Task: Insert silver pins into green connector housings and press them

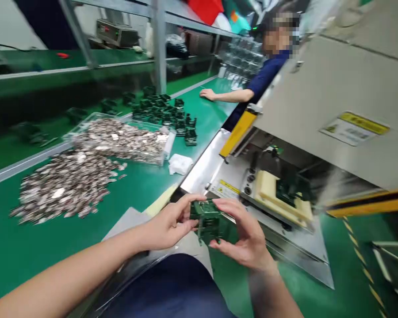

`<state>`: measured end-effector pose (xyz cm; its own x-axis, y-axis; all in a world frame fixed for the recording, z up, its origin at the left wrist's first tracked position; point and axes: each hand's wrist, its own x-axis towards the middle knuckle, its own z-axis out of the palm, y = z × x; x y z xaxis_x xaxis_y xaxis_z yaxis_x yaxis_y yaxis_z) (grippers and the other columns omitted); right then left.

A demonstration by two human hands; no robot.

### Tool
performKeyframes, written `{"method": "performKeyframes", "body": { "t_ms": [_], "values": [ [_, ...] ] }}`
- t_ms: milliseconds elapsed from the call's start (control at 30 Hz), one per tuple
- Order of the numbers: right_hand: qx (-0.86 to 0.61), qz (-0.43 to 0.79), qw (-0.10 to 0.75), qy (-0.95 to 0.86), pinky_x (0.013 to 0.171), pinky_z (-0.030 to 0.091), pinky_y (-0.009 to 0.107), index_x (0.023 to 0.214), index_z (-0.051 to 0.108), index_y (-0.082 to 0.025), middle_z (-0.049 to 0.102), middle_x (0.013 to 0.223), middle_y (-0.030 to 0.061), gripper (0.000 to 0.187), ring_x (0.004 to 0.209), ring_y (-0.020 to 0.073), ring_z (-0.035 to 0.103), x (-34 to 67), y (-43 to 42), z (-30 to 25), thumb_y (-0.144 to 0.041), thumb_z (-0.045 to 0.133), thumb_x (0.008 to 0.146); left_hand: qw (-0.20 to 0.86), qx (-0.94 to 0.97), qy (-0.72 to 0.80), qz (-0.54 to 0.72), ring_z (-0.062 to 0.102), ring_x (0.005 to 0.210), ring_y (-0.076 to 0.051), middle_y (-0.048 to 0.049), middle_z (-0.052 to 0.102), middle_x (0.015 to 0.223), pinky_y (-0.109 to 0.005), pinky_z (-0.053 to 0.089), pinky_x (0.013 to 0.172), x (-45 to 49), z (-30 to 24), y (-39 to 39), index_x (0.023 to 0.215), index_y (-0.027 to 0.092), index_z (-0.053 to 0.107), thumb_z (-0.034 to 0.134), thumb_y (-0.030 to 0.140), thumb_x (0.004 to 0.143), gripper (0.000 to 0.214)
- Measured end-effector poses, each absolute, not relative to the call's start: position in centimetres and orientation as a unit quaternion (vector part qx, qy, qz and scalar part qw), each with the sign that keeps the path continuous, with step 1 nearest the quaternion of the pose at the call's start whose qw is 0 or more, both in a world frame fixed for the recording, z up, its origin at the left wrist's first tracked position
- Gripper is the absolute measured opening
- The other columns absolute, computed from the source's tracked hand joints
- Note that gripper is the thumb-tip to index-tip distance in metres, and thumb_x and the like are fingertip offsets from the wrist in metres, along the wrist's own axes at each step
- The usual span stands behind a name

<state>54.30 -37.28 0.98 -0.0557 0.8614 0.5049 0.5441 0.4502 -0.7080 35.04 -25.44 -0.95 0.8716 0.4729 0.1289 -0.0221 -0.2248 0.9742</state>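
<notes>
Green surface (6,247) running from the near left toward the far end of the workshop, smooth and faintly glossy. Over to the right, a boxy grey machine (345,88), seemingly painted metal, hard-edged, with a yellow bar (239,132) at the near opening. On the left, a loose heap (63,185) of thin, flat pieces, metallic and silvery with bright glints; right up against it, a clear tray (168,148), stiff-walled and shiny, full of similar pieces. Beyond the tray, a cluster of dark green parts (159,108), angular and open-framed. On the machine's bed, a cream block (265,187), matte and roughly L-shaped.

Close in front of the body, between surface and machine, left grip (167,225) with thumb and fingers pinched on the left side of a green part (208,223); right grip (248,238) curved about the opposite side, fingers high, thumb low, too blurred to tell whether pressing or merely near.

Green part boxy and slotted, probably light, rigid plastic, fairly smooth, with thin edges liable to crack under a hard squeeze. Best held by the outer sides, clear of the slots. Near the tray's corner, a white lump (181,164), low and rounded.
</notes>
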Motion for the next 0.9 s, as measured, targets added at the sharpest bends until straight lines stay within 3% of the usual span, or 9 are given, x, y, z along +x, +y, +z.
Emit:
{"method": "performKeyframes", "body": {
  "t_ms": [133,233,300,400,533,733,900],
  "values": [
    [-0.607,-0.034,0.609,-0.51,0.101,0.046,0.052,0.125,0.057,-0.023,0.061,0.119,0.0122,0.056,0.114,0.0313,0.058,59.6,-43.8,1.7,-0.031,0.078,0.074,0.603,0.783,0.028,0.154,0.066,0.1,-0.022,-0.0113,0.065,0.118,-0.033,0.056,0.079,42.1,2.5,-24.8,0.14,0.027,0.038,0.058,0.024,0.089,0.055],
    [-0.642,-0.216,0.676,-0.291,0.105,0.04,0.059,0.116,0.061,-0.021,0.061,0.115,0.013,0.057,0.114,0.0333,0.058,64.0,-48.3,2.4,-0.038,0.082,0.066,0.515,0.824,-0.054,0.23,0.052,0.127,-0.028,-0.0152,0.054,0.137,-0.047,0.046,0.103,49.2,4.1,-25.4,0.135,0.023,0.045,0.064,0.026,0.084,0.055],
    [-0.651,-0.25,0.681,-0.224,0.108,0.034,0.061,0.108,0.063,-0.021,0.062,0.11,0.0128,0.058,0.115,0.0352,0.057,66.5,-50.3,2.9,-0.039,0.086,0.058,0.466,0.842,-0.091,0.257,0.037,0.139,-0.033,-0.0177,0.045,0.146,-0.054,0.034,0.112,54.2,4.8,-26.3,0.136,0.019,0.045,0.073,0.03,0.075,0.067],
    [-0.69,-0.216,0.655,-0.22,0.109,0.034,0.058,0.108,0.063,-0.022,0.062,0.108,0.0117,0.057,0.116,0.0345,0.056,69.0,-51.5,3.6,-0.038,0.086,0.059,0.472,0.854,-0.058,0.213,0.04,0.136,-0.038,-0.0212,0.048,0.142,-0.058,0.036,0.11,60.1,5.6,-27.7,0.136,0.013,0.044,0.08,0.032,0.067,0.08],
    [-0.733,-0.137,0.596,-0.297,0.097,0.048,0.051,0.113,0.06,-0.02,0.064,0.107,0.0118,0.058,0.105,0.0302,0.062,70.4,-50.5,4.3,-0.043,0.083,0.064,0.567,0.791,0.005,0.228,0.056,0.122,-0.033,-0.0187,0.059,0.13,-0.049,0.047,0.104,61.5,6.4,-27.6,0.132,0.011,0.049,0.078,0.029,0.069,0.073],
    [-0.792,-0.027,0.441,-0.422,0.092,0.052,0.044,0.114,0.062,-0.019,0.068,0.105,0.0091,0.057,0.097,0.0251,0.066,71.8,-46.2,5.6,-0.047,0.08,0.068,0.604,0.742,0.124,0.262,0.062,0.113,-0.025,-0.0098,0.064,0.115,-0.048,0.047,0.105,51.3,5.8,-23.0,0.124,0.016,0.057,0.079,0.033,0.067,0.064],
    [-0.784,0.042,0.439,-0.437,0.098,0.049,0.046,0.115,0.063,-0.018,0.068,0.113,0.0104,0.06,0.105,0.026,0.064,72.7,-45.1,5.5,-0.049,0.079,0.068,0.586,0.748,0.225,0.213,0.065,0.11,-0.024,-0.0018,0.069,0.102,-0.044,0.052,0.095,42.6,1.9,-20.8,0.113,0.023,0.063,0.079,0.031,0.065,0.051]
  ]
}}
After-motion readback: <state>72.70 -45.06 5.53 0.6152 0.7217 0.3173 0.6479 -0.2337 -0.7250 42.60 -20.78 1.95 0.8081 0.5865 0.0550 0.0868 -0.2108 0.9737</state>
